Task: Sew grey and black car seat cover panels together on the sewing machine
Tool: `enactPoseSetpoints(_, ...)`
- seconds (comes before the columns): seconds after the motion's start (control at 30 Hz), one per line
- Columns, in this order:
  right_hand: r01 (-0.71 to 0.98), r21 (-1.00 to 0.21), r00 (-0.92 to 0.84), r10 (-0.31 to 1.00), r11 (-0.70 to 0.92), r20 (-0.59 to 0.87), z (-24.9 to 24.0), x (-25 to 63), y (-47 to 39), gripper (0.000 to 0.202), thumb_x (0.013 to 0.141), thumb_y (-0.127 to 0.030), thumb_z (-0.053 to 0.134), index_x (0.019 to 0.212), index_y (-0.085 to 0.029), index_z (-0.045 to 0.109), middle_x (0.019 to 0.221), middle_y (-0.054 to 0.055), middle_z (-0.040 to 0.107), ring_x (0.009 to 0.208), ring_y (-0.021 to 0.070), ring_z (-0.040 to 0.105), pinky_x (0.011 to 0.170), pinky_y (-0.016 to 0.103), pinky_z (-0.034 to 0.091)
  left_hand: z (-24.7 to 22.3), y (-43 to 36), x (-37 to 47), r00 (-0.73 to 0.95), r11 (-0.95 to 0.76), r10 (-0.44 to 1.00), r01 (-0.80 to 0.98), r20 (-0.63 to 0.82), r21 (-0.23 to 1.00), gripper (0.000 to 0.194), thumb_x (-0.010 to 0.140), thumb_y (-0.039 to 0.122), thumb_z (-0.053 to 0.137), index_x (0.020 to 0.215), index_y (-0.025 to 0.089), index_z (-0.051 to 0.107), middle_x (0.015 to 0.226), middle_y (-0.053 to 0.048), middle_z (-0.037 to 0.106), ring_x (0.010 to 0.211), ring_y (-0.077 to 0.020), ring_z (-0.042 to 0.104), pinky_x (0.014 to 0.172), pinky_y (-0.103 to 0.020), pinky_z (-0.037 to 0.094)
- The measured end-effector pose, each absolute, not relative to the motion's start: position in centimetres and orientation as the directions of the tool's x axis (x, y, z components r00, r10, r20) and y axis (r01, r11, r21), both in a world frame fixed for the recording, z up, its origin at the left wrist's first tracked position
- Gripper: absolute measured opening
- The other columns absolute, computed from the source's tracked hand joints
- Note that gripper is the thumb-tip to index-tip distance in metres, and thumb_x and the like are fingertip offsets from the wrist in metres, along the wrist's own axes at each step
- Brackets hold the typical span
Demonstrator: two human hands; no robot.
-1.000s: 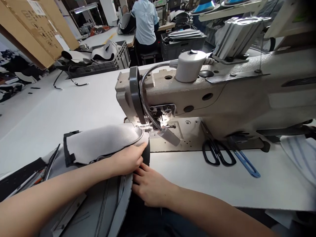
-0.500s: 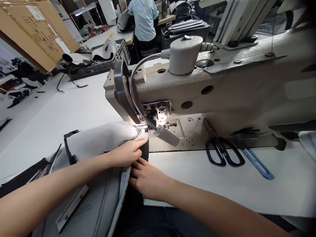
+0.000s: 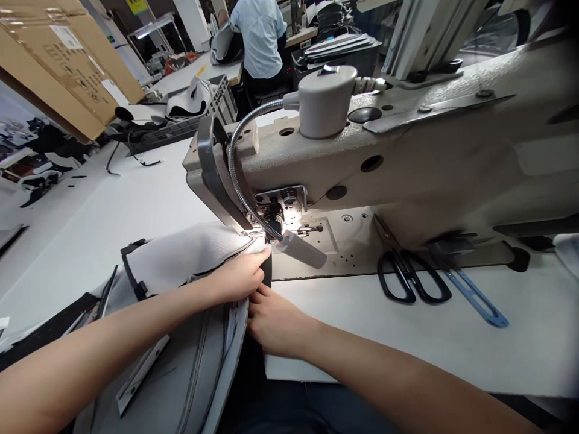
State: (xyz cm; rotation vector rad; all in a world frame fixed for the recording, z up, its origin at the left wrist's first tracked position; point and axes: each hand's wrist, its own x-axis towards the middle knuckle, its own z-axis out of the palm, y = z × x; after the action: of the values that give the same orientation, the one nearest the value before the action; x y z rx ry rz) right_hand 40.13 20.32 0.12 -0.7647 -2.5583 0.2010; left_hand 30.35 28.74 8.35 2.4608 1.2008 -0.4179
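A large grey fabric piece [image 3: 178, 253] with black edging lies under the head of a sewing machine [image 3: 289, 163], its edge in the lit needle area. My left hand [image 3: 239, 276] is closed on that edge close to the presser foot, thumb and finger pressed together near the seam. Just below it, my right hand [image 3: 277, 320] grips the edge where a black strip [image 3: 266, 272] hangs down; its fingertips are partly hidden behind the layers. The needle itself is hidden by the lamp [image 3: 301, 248] and machine parts.
Black-handled scissors [image 3: 411, 277] and a blue flat tool [image 3: 477, 298] lie on the white table [image 3: 362, 337] to the right. Behind the machine stands a grey crate [image 3: 181, 126] with fabric pieces. A cardboard box [image 3: 63, 66] is at upper left; a person [image 3: 259, 39] works farther back.
The fabric has shifted slightly at the needle, and both hands stay on its edge. My right hand sits slightly higher and farther right. The whole view has shifted a little.
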Motion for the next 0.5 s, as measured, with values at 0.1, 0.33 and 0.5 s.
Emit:
enactPoseSetpoints(0.1, 0.486, -0.249, -0.756, 0.546, 0.838, 0.360, -0.2, 40.5, 21.4, 0.014, 0.075, -0.017, 0.054, 0.072, -0.019, 0.068, 0.071, 0.004, 0.063, 0.084, 0.0233, 0.050, 0.097, 0.043, 0.031, 8.2, 29.2, 31.0, 0.615, -0.612, 0.699, 0.778, -0.364, 0.140, 0.042, 0.075, 0.009, 0.035, 0.106, 0.013, 0.063, 0.079, -0.007, 0.065, 0.066, -0.0177, 0.055, 0.060, -0.027, 0.043)
enactPoseSetpoints(0.33, 0.478, -0.290, -0.699, 0.559, 0.829, 0.446, -1.4, 40.4, 23.0, 0.011, 0.070, -0.016, 0.055, 0.064, -0.020, 0.062, 0.066, 0.001, 0.064, 0.071, 0.0177, 0.048, 0.089, 0.043, 0.038, 7.1, 29.8, 31.7, 0.662, -0.650, 0.713, 0.747, -0.230, 0.137, 0.031, 0.078, 0.007, 0.037, 0.086, 0.013, 0.066, 0.061, -0.002, 0.057, 0.057, -0.0149, 0.049, 0.062, -0.027, 0.042)
enactPoseSetpoints(0.5, 0.499, -0.293, -0.662, 0.577, 0.815, 0.479, -0.9, 40.5, 22.6, 0.015, 0.078, -0.020, 0.052, 0.080, -0.019, 0.066, 0.090, 0.002, 0.069, 0.091, 0.0181, 0.056, 0.088, 0.034, 0.043, 7.5, 26.9, 30.7, 0.666, -0.646, 0.744, 0.739, -0.063, 0.191, 0.039, 0.082, 0.011, 0.041, 0.117, 0.009, 0.058, 0.107, -0.016, 0.062, 0.106, -0.0258, 0.056, 0.093, -0.039, 0.044)
